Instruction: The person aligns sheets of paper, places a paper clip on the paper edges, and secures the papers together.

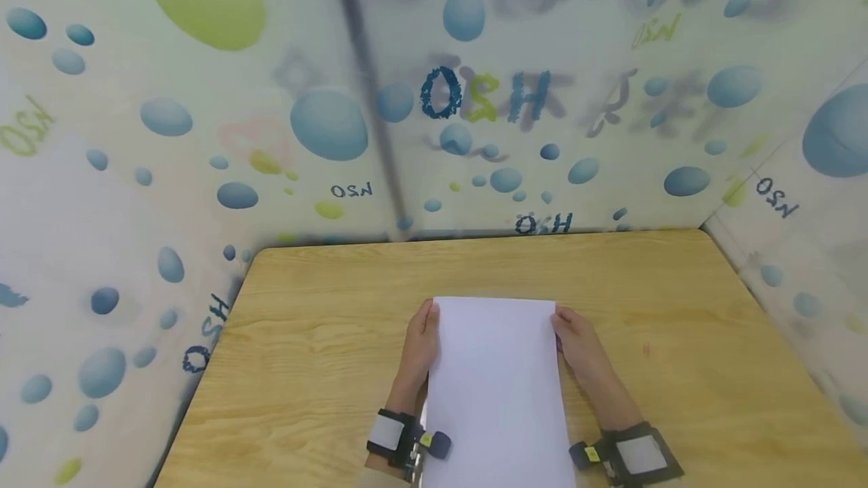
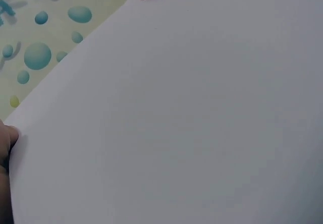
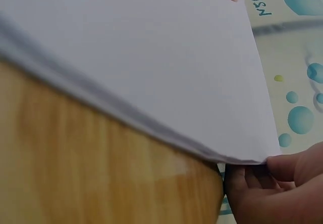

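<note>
A stack of white paper sheets (image 1: 498,382) is held up between both hands, its long sides running toward the person. My left hand (image 1: 422,341) pinches the far left corner, thumb on top. At the far right corner my right hand (image 1: 582,345) grips the edge; in the right wrist view its thumb lies on the paper (image 3: 151,72) and the fingers (image 3: 252,178) curl underneath. The layered long edge shows there, raised over the table. Blank paper (image 2: 166,108) fills most of the left wrist view, with the left thumb (image 2: 9,135) on its margin.
Below the paper is a wooden table (image 1: 319,337) with rounded far corners. Pale walls (image 1: 271,141) printed with blue and green ovals and letters stand close behind it and at both sides. A wrist camera on a black strap (image 1: 640,454) sits on each forearm.
</note>
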A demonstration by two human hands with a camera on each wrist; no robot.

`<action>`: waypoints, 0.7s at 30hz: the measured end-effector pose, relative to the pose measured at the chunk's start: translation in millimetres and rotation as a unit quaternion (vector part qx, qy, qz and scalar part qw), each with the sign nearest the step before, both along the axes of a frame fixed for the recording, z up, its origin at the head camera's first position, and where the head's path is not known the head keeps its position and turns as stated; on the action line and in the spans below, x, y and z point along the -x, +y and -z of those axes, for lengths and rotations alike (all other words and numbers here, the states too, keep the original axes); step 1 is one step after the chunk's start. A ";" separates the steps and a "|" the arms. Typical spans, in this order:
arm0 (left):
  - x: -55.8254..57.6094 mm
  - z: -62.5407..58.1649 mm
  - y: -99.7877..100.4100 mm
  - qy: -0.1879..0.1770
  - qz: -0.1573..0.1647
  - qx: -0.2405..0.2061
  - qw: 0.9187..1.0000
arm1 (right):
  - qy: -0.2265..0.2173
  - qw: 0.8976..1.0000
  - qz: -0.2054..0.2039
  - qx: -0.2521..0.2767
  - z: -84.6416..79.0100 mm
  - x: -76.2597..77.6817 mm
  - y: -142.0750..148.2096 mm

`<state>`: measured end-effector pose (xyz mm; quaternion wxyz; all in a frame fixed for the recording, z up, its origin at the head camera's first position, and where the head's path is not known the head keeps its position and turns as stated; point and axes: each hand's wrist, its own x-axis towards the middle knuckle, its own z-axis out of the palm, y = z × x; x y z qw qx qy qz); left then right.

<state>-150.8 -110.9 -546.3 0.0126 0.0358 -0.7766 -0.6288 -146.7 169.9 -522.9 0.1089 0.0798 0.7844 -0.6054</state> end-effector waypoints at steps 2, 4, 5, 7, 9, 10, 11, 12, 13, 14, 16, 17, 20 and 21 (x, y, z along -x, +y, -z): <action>-0.7 -1.4 -0.1 0.002 -0.003 -0.002 1.000 | 0.004 1.000 0.007 0.004 0.6 -0.7 1.2; -1.2 -2.0 -0.3 0.004 -0.003 -0.003 1.000 | 0.011 1.000 0.016 0.008 0.3 -2.1 4.2; -1.5 -2.0 -0.3 0.003 -0.003 -0.004 1.000 | 0.015 1.000 0.022 0.013 -0.1 -3.2 6.2; -1.8 -2.2 -0.7 -0.003 -0.004 -0.007 1.000 | 0.028 0.999 0.031 0.010 -1.2 -5.6 12.0; -2.1 -2.1 -1.4 -0.006 -0.004 -0.009 1.000 | 0.049 0.998 0.040 0.003 -2.9 -8.2 20.6; -2.3 -2.2 -1.7 -0.009 -0.005 -0.010 1.000 | 0.060 0.997 0.045 -0.010 -4.3 -10.2 25.9; -2.7 -2.2 -1.9 -0.011 -0.005 -0.012 1.000 | 0.071 0.996 0.051 -0.030 -6.2 -12.4 31.6; -3.1 -2.2 -2.0 -0.012 -0.006 -0.012 1.000 | 0.082 0.993 0.058 -0.055 -8.1 -14.3 37.9; -3.4 -1.8 -2.2 -0.011 -0.006 -0.013 1.000 | 0.093 0.990 0.067 -0.083 -9.7 -16.2 44.6; -3.8 -1.4 -2.4 -0.010 -0.005 -0.013 1.000 | 0.102 0.985 0.077 -0.117 -12.1 -18.2 51.1; -4.1 -0.5 -2.4 -0.008 -0.004 -0.017 1.000 | 0.103 0.972 0.095 -0.188 -17.3 -22.6 64.8; -4.1 0.2 -2.4 -0.007 -0.004 -0.018 1.000 | 0.098 0.966 0.101 -0.218 -19.8 -24.5 71.6; -3.7 0.8 -1.9 -0.006 -0.004 -0.017 1.000 | 0.060 0.946 0.100 -0.304 -27.2 -29.6 90.0; -3.7 0.4 -1.7 -0.006 -0.005 -0.015 1.000 | 0.041 0.942 0.093 -0.321 -30.2 -31.0 95.1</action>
